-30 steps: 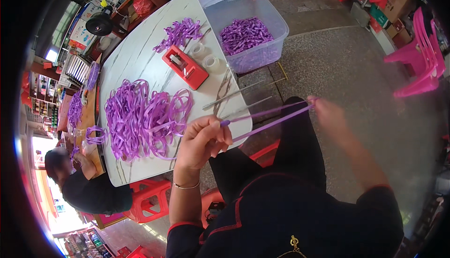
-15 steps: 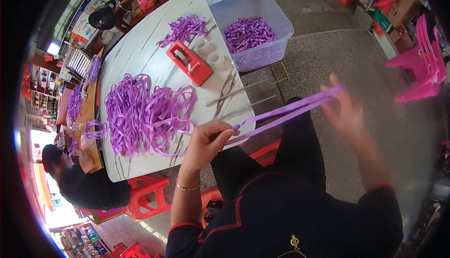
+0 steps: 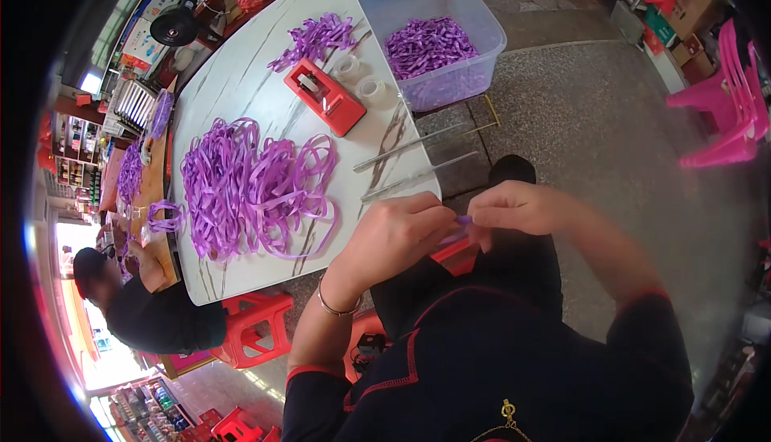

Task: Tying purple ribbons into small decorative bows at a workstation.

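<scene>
My left hand (image 3: 401,229) and my right hand (image 3: 518,207) meet just off the table's near right edge, above my lap. Both sets of fingers pinch a short piece of purple ribbon (image 3: 463,220); most of it is hidden by the hands. On the marbled white table (image 3: 241,92) lies a large loose pile of purple ribbon strips (image 3: 229,193), left of my left hand. A red tape dispenser (image 3: 325,98) stands farther back, beside clear tape rolls (image 3: 371,87). Behind it is a small heap of folded ribbon pieces (image 3: 317,38).
A clear plastic bin (image 3: 474,76) holding folded purple ribbon (image 3: 430,47) stands beyond the table's right edge. Thin metal rods (image 3: 414,149) stick out over that edge. A person (image 3: 148,305) sits at left near a red stool (image 3: 257,329). Stacked pink chairs (image 3: 727,104) stand far right.
My right hand has come in from the right to meet my left hand. The ribbon, stretched between them before, is now gathered at the fingertips. My left hand has shifted right.
</scene>
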Available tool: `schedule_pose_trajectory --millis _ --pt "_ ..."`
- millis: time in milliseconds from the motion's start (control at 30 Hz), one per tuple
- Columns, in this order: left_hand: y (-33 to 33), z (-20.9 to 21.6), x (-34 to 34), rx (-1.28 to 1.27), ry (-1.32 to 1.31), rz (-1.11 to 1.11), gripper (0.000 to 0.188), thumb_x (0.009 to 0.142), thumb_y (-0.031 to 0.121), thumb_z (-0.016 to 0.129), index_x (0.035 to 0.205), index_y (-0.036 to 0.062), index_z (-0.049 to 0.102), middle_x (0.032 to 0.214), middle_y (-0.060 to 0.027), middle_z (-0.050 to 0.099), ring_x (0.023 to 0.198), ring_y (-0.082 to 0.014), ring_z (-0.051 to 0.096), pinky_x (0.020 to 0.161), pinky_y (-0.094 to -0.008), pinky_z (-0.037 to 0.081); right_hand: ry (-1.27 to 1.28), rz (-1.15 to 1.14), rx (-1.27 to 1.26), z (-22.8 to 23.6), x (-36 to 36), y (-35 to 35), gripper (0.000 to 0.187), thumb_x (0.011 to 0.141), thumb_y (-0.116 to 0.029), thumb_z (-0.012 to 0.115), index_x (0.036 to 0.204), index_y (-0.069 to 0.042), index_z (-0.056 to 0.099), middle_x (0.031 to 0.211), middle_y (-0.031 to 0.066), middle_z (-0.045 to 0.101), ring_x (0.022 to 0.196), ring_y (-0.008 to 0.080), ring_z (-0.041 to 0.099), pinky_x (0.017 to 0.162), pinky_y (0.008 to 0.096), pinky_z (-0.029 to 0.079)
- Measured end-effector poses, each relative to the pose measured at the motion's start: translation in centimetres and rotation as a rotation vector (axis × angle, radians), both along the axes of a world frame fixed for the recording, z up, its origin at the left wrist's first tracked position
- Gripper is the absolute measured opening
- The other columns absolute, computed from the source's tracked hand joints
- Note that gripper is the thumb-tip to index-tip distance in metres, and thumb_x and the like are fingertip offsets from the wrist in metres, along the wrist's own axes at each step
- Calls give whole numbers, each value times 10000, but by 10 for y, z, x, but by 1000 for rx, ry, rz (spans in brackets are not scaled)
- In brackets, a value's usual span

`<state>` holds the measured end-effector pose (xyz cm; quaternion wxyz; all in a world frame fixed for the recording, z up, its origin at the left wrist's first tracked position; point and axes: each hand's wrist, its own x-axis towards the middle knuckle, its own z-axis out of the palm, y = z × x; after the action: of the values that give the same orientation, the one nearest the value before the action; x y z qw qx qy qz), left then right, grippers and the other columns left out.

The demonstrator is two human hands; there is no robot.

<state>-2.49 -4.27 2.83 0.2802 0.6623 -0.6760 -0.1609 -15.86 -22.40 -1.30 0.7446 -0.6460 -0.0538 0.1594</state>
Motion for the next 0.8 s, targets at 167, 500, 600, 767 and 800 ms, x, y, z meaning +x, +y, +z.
schedule_pose_trajectory --millis 167,500,600,767,800 --pt "-2 -13 11 7 190 -11 51 767 32 629 790 -4 602 708 -85 576 608 -212 560 537 -289 430 129 -28 53 -7 4 3 280 935 -226 462 833 7 583 759 37 593 687 94 565 678 241 441" --pt "-14 -39 21 422 1118 1 160 851 141 566 756 22 615 687 6 594 611 -36 527 509 -157 377 49 -133 -22 4 1 -3 185 886 -172 539 828 -8 603 710 25 606 708 84 569 672 225 435" --pt "-19 -36 23 434 1143 -93 159 850 138 566 753 21 615 698 8 599 612 -30 528 507 -154 375 13 -85 -106 7 2 -4 167 869 -159 560 807 -14 614 703 21 608 700 86 571 668 223 434" --pt "-21 -57 30 437 1007 26 155 861 119 563 812 -15 621 737 -26 613 634 -77 550 574 -201 425 -222 -12 -279 -1 5 -12 200 873 -168 557 790 4 619 724 40 616 670 83 578 621 233 465" --pt "-20 -63 31 264 755 134 151 859 113 570 842 -27 622 749 -47 617 651 -101 560 606 -226 445 -66 -142 -238 -10 5 -17 190 868 -161 555 786 -3 621 723 38 618 658 80 572 615 233 462"
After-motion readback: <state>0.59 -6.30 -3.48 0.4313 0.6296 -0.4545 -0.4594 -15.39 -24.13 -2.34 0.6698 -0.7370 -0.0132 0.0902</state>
